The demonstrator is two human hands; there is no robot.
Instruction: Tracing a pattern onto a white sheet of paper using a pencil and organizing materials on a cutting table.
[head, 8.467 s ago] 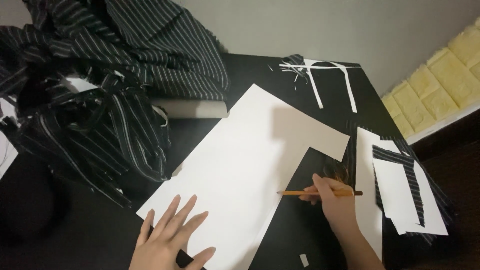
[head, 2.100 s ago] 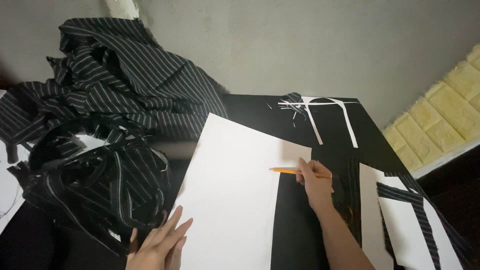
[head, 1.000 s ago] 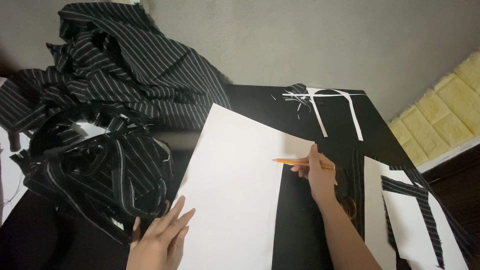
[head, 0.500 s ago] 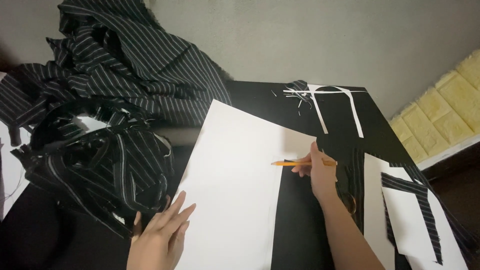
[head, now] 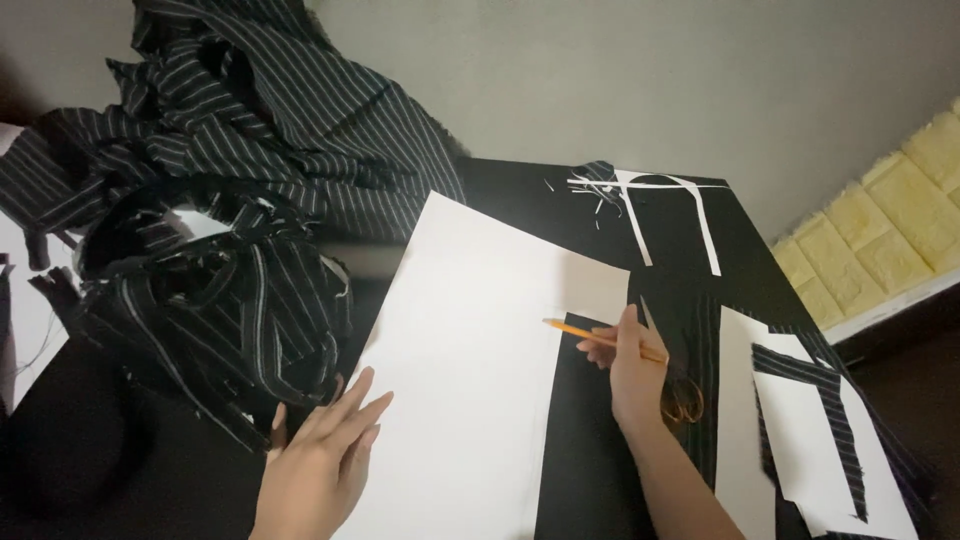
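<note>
- Right hand [head: 632, 372], centre right of the frame: the fingers are closed round an orange pencil [head: 600, 339], whose tip points left and rests at, or just above, the inner edge of the white sheet [head: 470, 360]; whether it touches cannot be told.
- Left hand [head: 318, 465], lower centre: it lies flat with the fingers spread, holding nothing, and presses on the lower left edge of the sheet.
- The sheet lies tilted across the middle of the black table [head: 520, 185]. A rectangular notch is already out of its lower right side, and black shows there. No drawn line can be made out on the white face, so how much marking is done cannot be told.
- Judged from this layout, the cutting of the large sheet is only begun: most of its area is whole and unmarked as far as the view shows.
- Striped fabric [head: 230, 190], upper left: a loose heap, partly in long strips, touches the left edge of the sheet.
- Paper strips [head: 650, 205], upper right on the table: thin white offcuts lie in an open frame shape beside a small striped scrap.
- White piece [head: 840, 470], lower right: a smaller sheet carries a striped fabric strip [head: 825, 400] bent at an angle; this pairing appears finished or set aside.
- Yellow padded wall [head: 880, 240], right edge, stands apart from the work.
</note>
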